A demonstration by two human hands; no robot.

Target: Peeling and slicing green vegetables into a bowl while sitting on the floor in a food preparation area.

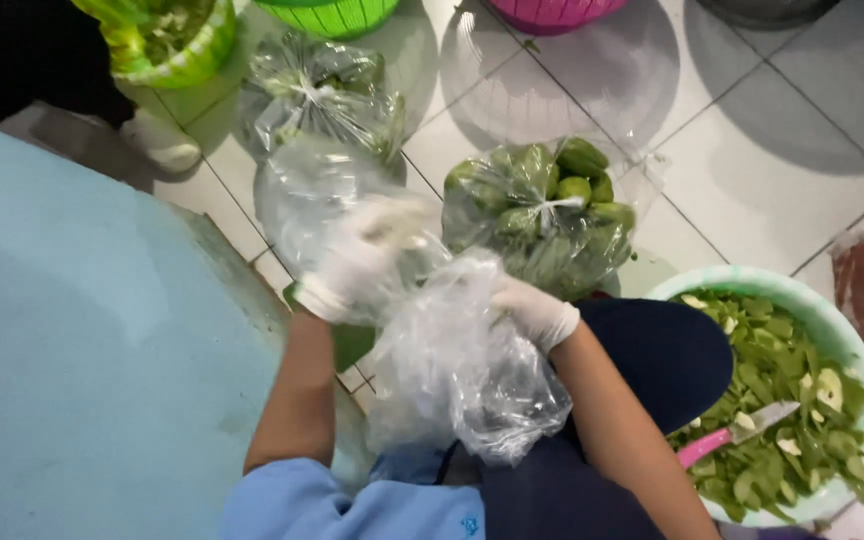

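My left hand (357,268), in a white glove, is inside or behind a clear plastic bag (452,370) and blurred by motion. My right hand (535,312), also gloved, grips the same crumpled bag from the right side. The bag hangs over my lap and looks nearly empty. Just beyond my hands lies a tied clear bag of green vegetables (542,215) on the white tiled floor.
A pale green bowl (857,345) of chopped green pieces with a pink-handled knife (737,432) sits at my right. Another clear bag (322,95) lies farther away, with green baskets (167,40) and a pink basket (552,12) at the top. A large light-blue surface (82,350) fills the left.
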